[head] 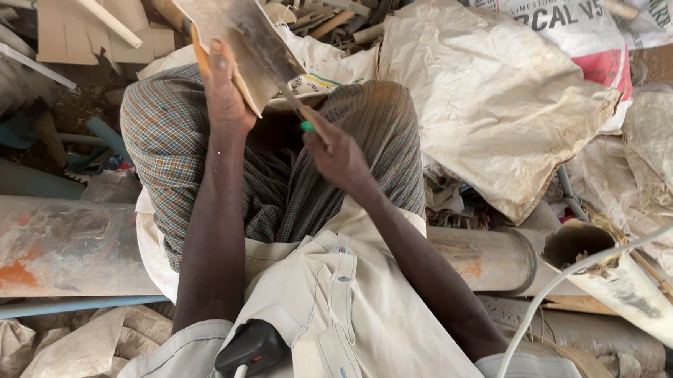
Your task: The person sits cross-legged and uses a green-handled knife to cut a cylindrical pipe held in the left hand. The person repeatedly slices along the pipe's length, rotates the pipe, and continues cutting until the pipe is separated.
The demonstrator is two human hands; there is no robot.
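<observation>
I sit with my knees up under a checked cloth [157, 129]. My left hand [226, 95] grips the lower edge of a flat, worn piece of wood or board [228, 33], held up in front of my knees. My right hand [336, 154] is closed around a thin tool with a green handle [307, 126]; its dark metal shaft [289, 99] reaches up against the board's face. Where the tip meets the board is hard to make out.
A large grey pipe [55, 242] lies across under my legs, with a thin blue pipe [51, 308] below it. Crumpled woven sacks [493, 96] cover the right. A cut white pipe end [626, 289] and a white cable [586, 268] lie at lower right. Wood offcuts [342, 12] pile beyond.
</observation>
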